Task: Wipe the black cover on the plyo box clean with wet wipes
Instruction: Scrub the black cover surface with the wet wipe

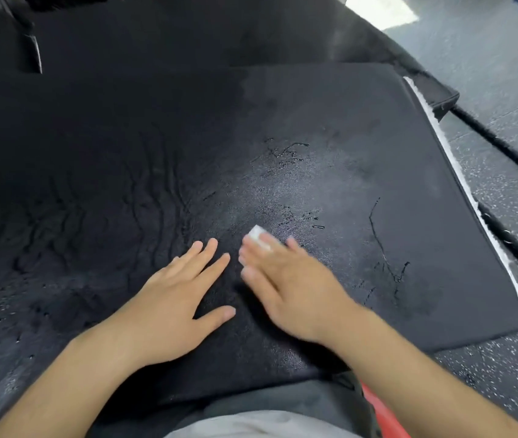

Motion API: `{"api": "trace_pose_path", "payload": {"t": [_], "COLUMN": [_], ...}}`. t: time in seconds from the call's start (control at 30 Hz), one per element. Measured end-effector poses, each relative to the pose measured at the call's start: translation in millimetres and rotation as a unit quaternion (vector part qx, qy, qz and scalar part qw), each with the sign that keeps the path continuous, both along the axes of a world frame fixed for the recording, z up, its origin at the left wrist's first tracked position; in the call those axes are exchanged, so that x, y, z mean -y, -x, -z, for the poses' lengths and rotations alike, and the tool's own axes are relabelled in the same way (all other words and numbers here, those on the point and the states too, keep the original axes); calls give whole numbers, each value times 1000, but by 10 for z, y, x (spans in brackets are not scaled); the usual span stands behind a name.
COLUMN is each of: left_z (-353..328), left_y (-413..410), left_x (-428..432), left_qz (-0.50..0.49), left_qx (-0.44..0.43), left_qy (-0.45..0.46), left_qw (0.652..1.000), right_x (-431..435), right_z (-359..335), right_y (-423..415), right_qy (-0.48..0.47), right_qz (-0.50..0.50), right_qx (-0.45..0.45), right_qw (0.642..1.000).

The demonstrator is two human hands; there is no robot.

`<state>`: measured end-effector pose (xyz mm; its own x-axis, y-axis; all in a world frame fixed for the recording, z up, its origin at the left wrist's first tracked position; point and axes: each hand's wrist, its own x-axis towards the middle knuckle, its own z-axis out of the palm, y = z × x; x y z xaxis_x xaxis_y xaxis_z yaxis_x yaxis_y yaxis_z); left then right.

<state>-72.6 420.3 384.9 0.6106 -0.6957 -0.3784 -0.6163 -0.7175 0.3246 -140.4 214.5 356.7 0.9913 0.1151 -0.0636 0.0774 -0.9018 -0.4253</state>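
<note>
Centrally, right hand (283, 279), flat and uncurled, pins a seemingly limp wet wipe (259, 236) on the soft-looking, cracked black cover (346, 121); left hand (182, 295) rests splayed alongside

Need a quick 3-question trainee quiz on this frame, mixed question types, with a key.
1. Multiple choice: which hand presses the wet wipe onto the black cover? A) left B) right C) both
2. True or false: the left hand lies flat on the cover, holding nothing.
3. Fill in: the white strip runs along the cover's ____ edge.
Key: 1 B, the right hand; 2 true; 3 right.
</note>
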Motion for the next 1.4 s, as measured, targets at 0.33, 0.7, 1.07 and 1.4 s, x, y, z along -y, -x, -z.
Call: {"api": "trace_pose_path", "payload": {"t": [0.33, 0.7, 1.07, 1.4], "left_z": [-1, 90, 110, 153], "left_y": [5, -329, -334, -338], "left_x": [-36, 259, 288, 246], "left_qz": [-18, 13, 11, 13], "left_qx": [15, 14, 18, 16], "left_qy": [18, -18, -24, -24], "left_qw": [1000, 1000, 999, 999], "right_x": [107, 400, 479, 321], "right_z": [12, 78, 116, 128], "right_y": [124, 20, -159, -632], "right_qy": [32, 49, 42, 43], "right_qz": [61, 121, 192, 46], "right_qx": [-27, -66, -109, -51], "right_qw": [997, 989, 974, 997]}}
